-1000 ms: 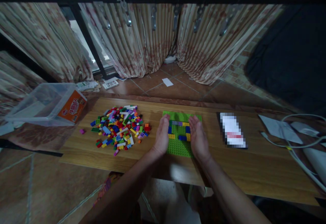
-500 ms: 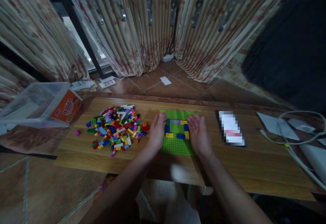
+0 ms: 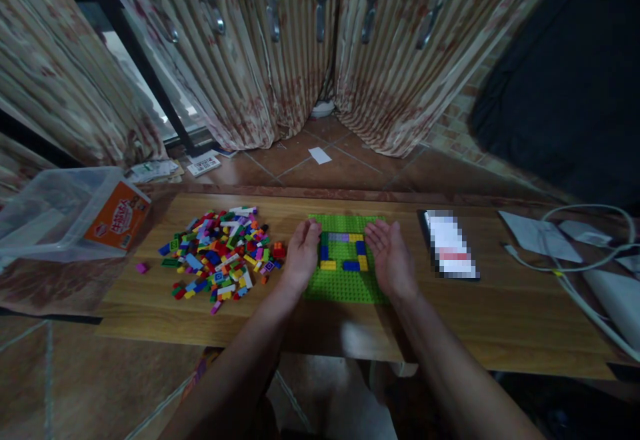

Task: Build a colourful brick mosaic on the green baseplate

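A green studded baseplate lies on the wooden table. A rectangular outline of toy bricks stands on it, with a gap in its near side: a yellow brick at the near left, a blue brick at the near right, a lavender brick along the far side. My left hand is at the plate's left edge, fingers stretched forward, nothing seen in it. At the right edge, my right hand is open, palm turned inward and fingers extended. Whether either hand touches the plate is hard to tell.
A heap of loose mixed bricks lies left of the plate. Beyond it stands a clear plastic box with an orange label. To the right are a phone with a blurred screen, a white cable and papers.
The view has shifted slightly, so most things sit a little further left. Both hands keep their places on either side of the baseplate, and the bricks on it look the same.
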Tool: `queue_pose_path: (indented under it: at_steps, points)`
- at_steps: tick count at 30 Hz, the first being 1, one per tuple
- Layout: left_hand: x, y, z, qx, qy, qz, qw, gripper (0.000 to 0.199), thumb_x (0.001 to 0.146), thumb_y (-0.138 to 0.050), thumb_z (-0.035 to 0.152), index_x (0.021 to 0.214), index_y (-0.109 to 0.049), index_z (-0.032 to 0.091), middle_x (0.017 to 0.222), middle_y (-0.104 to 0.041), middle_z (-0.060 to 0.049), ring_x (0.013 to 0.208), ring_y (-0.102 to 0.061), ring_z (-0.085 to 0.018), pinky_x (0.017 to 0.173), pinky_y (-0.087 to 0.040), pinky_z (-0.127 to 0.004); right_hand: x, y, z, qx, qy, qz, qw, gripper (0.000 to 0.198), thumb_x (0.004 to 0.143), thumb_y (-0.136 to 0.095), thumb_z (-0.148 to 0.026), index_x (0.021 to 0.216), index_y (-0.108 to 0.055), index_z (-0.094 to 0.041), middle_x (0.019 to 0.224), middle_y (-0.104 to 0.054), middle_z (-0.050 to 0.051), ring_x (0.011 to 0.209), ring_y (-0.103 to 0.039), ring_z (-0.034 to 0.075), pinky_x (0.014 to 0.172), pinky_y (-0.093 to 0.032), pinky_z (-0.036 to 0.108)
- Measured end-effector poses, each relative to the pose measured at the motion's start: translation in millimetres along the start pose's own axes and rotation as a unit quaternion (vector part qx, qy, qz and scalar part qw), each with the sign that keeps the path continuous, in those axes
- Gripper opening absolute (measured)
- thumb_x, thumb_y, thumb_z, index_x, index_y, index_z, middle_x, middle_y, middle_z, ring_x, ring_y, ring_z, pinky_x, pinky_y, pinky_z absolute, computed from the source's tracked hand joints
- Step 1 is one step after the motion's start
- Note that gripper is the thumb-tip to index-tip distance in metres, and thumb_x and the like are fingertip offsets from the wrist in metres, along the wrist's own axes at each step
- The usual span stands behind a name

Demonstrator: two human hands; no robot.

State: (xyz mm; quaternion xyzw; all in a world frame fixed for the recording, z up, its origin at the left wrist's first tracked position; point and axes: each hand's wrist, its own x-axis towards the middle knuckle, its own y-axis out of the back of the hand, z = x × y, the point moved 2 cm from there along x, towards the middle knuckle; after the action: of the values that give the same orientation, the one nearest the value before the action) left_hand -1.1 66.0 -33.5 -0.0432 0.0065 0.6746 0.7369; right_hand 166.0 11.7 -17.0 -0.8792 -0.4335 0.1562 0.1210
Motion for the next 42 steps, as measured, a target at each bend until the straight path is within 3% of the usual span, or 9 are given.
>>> queue_pose_path:
  at_steps: [15,24,28,34,42]
  points:
    - [-0.5,0.0,-0.5,0.027,-0.004,0.000,1.000,0.050,0.091,-0.049,0.059,0.119,-0.060,0.019,0.122,-0.068,-0.012,0.114,-0.064,-0.024,0.099,-0.049,-0.038,-2.2,-1.5,-0.2,-0.001,-0.009,-0.006,1.000,0.056,0.081,-0.055,-0.071,0.104,-0.064,-0.021,0.116,-0.068,0.010,0.118,-0.061,0.024,0.112,-0.040,0.046]
    - [-0.7,2.7,11.9,0.012,0.026,0.013,1.000,0.035,0.088,-0.056,0.039,0.115,-0.061,0.017,0.112,-0.069,-0.010,0.097,-0.067,-0.020,0.085,-0.054,-0.033,-0.2,3.6,-4.8,-0.034,-0.001,0.022,0.999,0.047,0.079,-0.062,-0.063,0.097,-0.067,-0.020,0.099,-0.072,0.007,0.099,-0.067,0.022,0.098,-0.050,0.043]
    - [4.3,14.8,20.5,0.096,-0.005,-0.010,0.995,0.037,0.076,-0.064,0.025,0.112,-0.064,0.016,0.105,-0.070,-0.007,0.089,-0.066,-0.018,0.082,-0.053,-0.031,1.3,7.7,-10.5,-0.052,0.001,0.045,0.998,0.039,0.075,-0.068,-0.056,0.091,-0.069,-0.020,0.089,-0.073,0.004,0.086,-0.068,0.019,0.082,-0.054,0.037]
    - [-4.6,24.9,35.9,0.240,-0.033,-0.153,0.958,0.061,0.058,-0.080,0.021,0.117,-0.065,0.018,0.102,-0.068,-0.006,0.083,-0.063,-0.021,0.076,-0.053,-0.034,0.4,8.5,-14.9,-0.060,-0.007,0.051,0.997,0.029,0.071,-0.074,-0.046,0.083,-0.070,-0.020,0.081,-0.073,0.002,0.076,-0.066,0.015,0.069,-0.052,0.029]
    - [-11.0,13.3,39.0,0.364,-0.063,-0.150,0.917,0.067,0.061,-0.081,0.029,0.124,-0.062,0.018,0.107,-0.063,-0.009,0.091,-0.064,-0.025,0.087,-0.053,-0.041,0.4,9.0,-10.8,-0.109,0.016,0.018,0.994,0.032,0.069,-0.076,-0.046,0.087,-0.071,-0.020,0.081,-0.073,0.002,0.076,-0.066,0.017,0.073,-0.051,0.034]
